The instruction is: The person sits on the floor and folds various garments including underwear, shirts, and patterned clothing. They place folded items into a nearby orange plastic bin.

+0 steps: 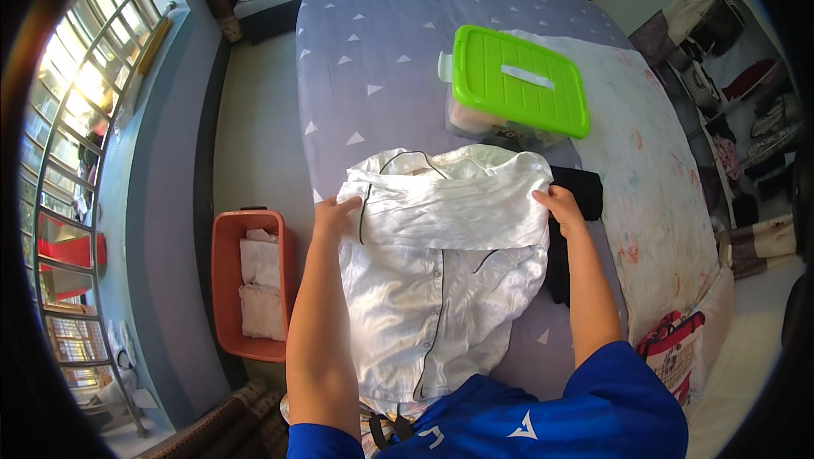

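Observation:
A white satin button-up shirt with dark piping [439,306] lies spread on the bed before me, its upper part a wide band of the same cloth. My left hand [337,212] pinches the left end of that band, beside a dark piped edge. At its right end my right hand [561,203] holds the cloth between thumb and fingers. Folded black cloth [580,192] lies beyond the right hand, partly under the shirt.
A clear plastic storage box with a green lid [521,81] stands on the bed [375,33]. An orange-red plastic tub [289,306] with folded white cloths [261,262] is on the floor at left. A floral cloth [655,160] and a red-trimmed bag [671,351] lie right.

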`<state>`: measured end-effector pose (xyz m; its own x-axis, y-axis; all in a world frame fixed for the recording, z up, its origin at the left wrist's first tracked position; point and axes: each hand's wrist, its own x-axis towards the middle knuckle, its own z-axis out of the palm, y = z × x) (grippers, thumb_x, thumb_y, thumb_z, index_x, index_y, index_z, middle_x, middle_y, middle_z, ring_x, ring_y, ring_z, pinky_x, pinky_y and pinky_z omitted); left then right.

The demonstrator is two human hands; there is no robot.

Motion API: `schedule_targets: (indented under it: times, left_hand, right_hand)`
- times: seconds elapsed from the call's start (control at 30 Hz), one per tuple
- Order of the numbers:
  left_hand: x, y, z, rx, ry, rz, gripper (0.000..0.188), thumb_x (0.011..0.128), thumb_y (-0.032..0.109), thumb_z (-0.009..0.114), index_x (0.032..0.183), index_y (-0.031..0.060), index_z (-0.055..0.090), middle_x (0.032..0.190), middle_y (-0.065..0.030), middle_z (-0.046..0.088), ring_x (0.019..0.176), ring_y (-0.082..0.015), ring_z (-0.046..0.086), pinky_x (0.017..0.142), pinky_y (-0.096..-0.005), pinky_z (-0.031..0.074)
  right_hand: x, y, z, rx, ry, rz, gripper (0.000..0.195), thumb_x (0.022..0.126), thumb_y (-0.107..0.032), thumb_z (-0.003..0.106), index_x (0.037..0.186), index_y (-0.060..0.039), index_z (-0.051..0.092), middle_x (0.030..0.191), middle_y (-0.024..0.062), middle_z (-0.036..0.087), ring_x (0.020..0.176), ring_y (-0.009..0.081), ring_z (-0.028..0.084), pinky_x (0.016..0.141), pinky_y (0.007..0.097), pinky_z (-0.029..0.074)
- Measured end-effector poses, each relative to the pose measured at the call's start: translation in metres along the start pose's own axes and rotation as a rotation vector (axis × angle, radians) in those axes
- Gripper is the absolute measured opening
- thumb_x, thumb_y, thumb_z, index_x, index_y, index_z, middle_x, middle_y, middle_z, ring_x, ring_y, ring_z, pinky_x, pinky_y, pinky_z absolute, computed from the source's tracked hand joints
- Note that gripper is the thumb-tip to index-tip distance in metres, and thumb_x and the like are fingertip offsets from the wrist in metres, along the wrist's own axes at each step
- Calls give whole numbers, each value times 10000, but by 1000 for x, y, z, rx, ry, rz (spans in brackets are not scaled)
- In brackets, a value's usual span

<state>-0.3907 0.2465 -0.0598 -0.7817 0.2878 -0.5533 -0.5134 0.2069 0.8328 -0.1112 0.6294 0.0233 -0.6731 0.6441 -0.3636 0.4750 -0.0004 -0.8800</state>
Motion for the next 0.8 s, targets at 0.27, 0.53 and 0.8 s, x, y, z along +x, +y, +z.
schedule_targets:
  times: [0.27, 0.53, 0.8]
  left_hand:
    - [-35, 39, 19, -98, -96, 158, 299, 738, 93, 672, 1019, 1, 628, 833, -84, 650, 679, -142, 618, 594, -281, 503]
    - [-174, 43, 138, 398, -88, 1047, 565, 658, -12, 628, 1217, 5, 548, 1237, -182, 553, 1157, -379, 514, 993, -402, 411]
    - [-219, -10, 41, 54, -206, 693, 328, 816, 69, 685, 1133, 28, 609, 1187, -106, 613, 1108, -217, 567, 956, -369, 431]
  right_hand:
    - [-28, -27, 48, 456, 95, -179, 373, 823, -115, 680, 1153, 18, 570, 1019, 95, 644, 868, 167, 627, 790, 309, 506]
    - [-105, -78, 157, 825, -219, -29, 354, 863, -161, 683, 1157, -16, 550, 1033, 54, 628, 915, 124, 604, 773, 273, 496]
    - [-155, -91, 131, 798, -355, 18, 379, 827, -85, 684, 1171, 9, 558, 1069, 109, 638, 950, 202, 640, 826, 352, 538]
